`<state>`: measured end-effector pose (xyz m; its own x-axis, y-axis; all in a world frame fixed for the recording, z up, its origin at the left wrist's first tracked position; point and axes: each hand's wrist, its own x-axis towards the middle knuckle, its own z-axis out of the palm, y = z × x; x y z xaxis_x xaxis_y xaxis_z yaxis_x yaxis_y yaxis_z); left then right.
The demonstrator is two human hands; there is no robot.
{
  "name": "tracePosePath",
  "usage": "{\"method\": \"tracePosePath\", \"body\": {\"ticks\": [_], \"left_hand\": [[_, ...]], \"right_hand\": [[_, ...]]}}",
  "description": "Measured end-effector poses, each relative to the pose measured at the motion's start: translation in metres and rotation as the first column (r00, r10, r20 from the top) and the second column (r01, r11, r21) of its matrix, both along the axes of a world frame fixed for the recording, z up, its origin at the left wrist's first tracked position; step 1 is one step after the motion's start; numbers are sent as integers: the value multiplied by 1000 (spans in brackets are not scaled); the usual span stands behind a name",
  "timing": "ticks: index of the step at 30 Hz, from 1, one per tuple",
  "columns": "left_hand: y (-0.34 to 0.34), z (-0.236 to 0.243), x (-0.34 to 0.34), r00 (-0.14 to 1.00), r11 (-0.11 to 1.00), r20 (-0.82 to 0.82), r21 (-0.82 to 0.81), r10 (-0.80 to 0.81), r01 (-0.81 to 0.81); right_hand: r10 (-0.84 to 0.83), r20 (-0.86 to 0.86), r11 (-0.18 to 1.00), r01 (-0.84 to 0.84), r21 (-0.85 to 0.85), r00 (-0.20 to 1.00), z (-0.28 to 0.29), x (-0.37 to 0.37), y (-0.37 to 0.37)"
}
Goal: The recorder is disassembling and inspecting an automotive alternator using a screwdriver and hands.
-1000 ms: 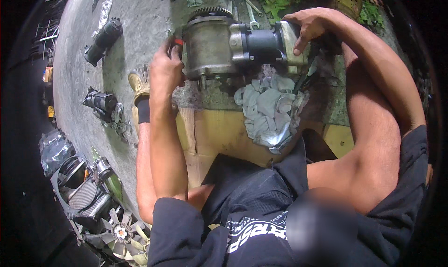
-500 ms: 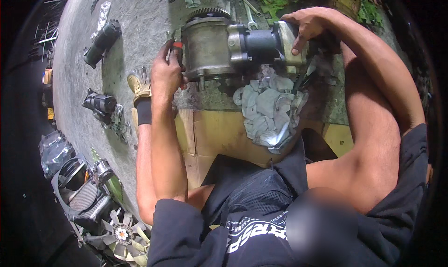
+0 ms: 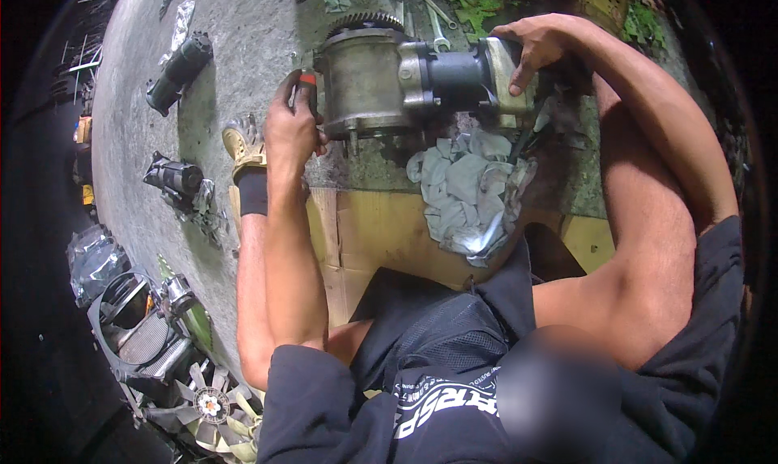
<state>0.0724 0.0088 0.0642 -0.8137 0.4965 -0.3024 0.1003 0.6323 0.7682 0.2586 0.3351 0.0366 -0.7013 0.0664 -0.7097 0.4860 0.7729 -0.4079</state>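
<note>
Lying on its side on the rough grey concrete floor (image 3: pixel 243 26) is a starter motor (image 3: pixel 405 79), a grimy metal cylinder with a toothed gear at its far end and a dark, smoother section toward the right. A crumpled grey rag (image 3: pixel 470 192) is sitting just below it, beside flat cardboard (image 3: pixel 381 229). The right hand (image 3: pixel 531 47) is pressing its fingers around the motor's right end. The left hand (image 3: pixel 292 128) is gripping a red-handled tool (image 3: pixel 308 87), fingers wrapped tight, at the motor's left end.
</note>
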Motion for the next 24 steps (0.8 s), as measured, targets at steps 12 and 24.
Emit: {"method": "tracePosePath", "body": {"ticks": [12,24], "left_hand": [[-3,-7,-2,996,999,-81,-34,-39,36],[-4,-3,-3,1000,1000,-21,11,-15,15]], "right_hand": [[4,-23,1000,-5,-14,1000,0,1,1],[17,-36,1000,-17,11,999,-1,1,1]]}}
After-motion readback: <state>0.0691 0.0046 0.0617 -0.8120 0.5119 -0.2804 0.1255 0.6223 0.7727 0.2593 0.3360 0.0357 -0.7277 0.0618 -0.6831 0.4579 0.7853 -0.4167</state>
